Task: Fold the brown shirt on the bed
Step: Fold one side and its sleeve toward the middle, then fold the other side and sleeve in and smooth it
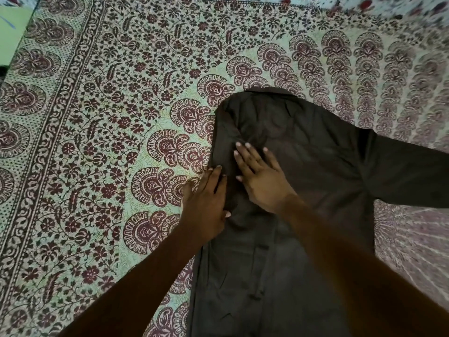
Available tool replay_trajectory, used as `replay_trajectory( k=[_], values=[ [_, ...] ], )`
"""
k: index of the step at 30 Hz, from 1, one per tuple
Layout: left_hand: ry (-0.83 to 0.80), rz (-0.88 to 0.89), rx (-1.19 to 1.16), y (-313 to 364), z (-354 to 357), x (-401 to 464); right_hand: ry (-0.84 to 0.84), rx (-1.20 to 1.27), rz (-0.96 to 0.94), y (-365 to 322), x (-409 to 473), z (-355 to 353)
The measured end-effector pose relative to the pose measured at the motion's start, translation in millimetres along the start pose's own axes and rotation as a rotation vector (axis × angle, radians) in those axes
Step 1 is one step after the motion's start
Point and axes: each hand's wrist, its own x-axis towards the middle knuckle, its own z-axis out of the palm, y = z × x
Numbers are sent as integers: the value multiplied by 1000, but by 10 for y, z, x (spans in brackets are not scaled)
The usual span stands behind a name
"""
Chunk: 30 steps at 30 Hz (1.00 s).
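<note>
The dark brown shirt (303,166) lies spread on the bed, collar end far from me, hem toward me. Its left side is folded in over the body, and the right sleeve (408,173) stretches out flat to the right. My right hand (261,178) lies flat on the shirt's upper left part, fingers straight and pressing the cloth. My left hand (206,203) rests at the shirt's left folded edge, fingers extended, touching both cloth and sheet.
The bed is covered by a pale green sheet (109,142) printed with maroon flowers and paisley fans. A green wall or floor patch (12,32) shows at the far left corner, beyond the bed's edge.
</note>
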Motion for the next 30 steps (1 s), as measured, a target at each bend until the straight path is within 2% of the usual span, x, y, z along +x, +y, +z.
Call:
replay_trajectory(
  k=[3,6,7,9,11,15,19,21,26,30],
  values=[
    [106,63,37,65,146,-152,-53,-4,182,44,-383,161],
    [162,101,85,116,230,-256,8,49,368,66,-605,146],
    [178,113,81,123,238,-276,31,57,358,23,-670,136],
    [190,171,50,148,276,-340,13,49,206,-95,-854,157],
    [139,237,8,193,325,-443,-58,51,101,-184,-1067,209],
    [-10,214,50,320,313,-645,-134,169,373,-195,-1391,210],
    [-37,127,59,520,192,-625,-158,287,423,-156,-1576,8],
    [4,122,6,709,86,-560,-92,348,450,-42,-1668,-138],
    [51,210,-189,1396,-180,-272,205,563,652,554,-2001,-361],
    [32,273,-295,2136,-291,61,329,728,811,1207,-2385,-490]
  ],
)
